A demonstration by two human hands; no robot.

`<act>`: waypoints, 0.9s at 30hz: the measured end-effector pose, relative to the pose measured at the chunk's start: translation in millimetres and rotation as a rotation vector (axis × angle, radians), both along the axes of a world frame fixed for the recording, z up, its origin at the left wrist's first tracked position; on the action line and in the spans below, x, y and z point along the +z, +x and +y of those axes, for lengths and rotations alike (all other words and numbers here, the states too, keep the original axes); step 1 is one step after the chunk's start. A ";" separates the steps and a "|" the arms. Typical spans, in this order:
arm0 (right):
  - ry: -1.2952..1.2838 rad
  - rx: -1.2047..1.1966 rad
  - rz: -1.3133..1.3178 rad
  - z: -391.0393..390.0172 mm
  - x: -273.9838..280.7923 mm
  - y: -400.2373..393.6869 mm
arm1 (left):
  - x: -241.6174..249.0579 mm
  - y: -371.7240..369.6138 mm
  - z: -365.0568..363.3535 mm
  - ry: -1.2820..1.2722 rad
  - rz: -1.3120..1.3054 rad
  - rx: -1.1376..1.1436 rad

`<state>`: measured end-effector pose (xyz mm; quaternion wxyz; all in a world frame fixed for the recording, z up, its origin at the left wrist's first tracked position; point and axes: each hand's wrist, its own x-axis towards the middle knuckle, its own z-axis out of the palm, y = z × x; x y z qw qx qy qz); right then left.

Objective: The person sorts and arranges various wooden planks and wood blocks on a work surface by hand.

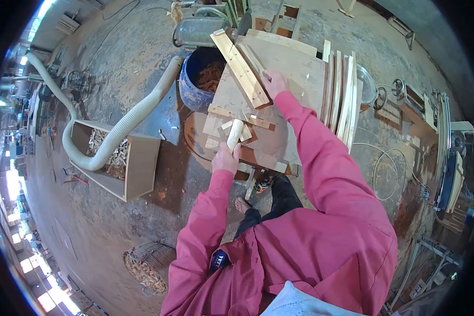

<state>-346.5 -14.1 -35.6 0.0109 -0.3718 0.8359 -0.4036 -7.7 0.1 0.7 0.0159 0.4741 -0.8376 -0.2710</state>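
My left hand (226, 158) is closed around the near end of a pale wooden stick (236, 131), above the near left part of a worn wooden worktable (300, 71). Short wood pieces (259, 122) lie crosswise by the stick's far end. Farther up, my right hand (276, 84) is closed on the near end of a narrow wooden strip (252, 58). That strip lies beside a long pale board with dark holes (240, 68), set at a slant on the table. The fingertips of my right hand are partly hidden.
Long wooden strips (341, 95) lie along the table's right side. A blue drum (187, 92) with wood offcuts stands at its left, near a motor (201, 31). A ribbed hose (142, 113) runs into a wooden box (142, 166) of scraps. A wicker basket (150, 260) sits lower left.
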 end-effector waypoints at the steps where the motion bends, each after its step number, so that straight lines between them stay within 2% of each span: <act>1: 0.004 0.004 0.003 3.2 2.7 9.5 | 1.5 7.5 3.6 0.004 0.003 0.004; 4: 0.142 0.013 -0.062 -4.9 12.4 29.9 | -0.7 27.6 11.7 0.024 -0.008 0.013; 6: 0.136 0.061 -0.279 -21.2 17.6 33.7 | -3.2 39.3 15.8 0.015 -0.001 0.008; 9: 0.032 0.070 -0.157 -51.1 0.1 29.4 | -2.1 48.0 19.8 0.022 -0.028 0.028; 16: 0.116 0.075 -0.218 -68.9 4.2 16.1 | -5.1 41.6 17.8 0.018 -0.020 0.034; 18: 0.103 0.041 -0.134 -75.5 0.0 4.6 | -2.9 31.5 14.0 0.015 -0.012 0.036; 20: 0.065 0.046 -0.169 -88.5 -22.1 -18.4 | -4.7 18.9 9.0 0.005 -0.001 0.033; 22: 0.021 0.056 -0.204 -92.5 -14.6 -28.1 | -4.0 3.4 3.1 -0.009 0.008 0.036; 27: 0.113 0.014 -0.264 -108.9 -7.0 -70.3 | -8.0 -28.1 -12.8 -0.030 0.006 0.024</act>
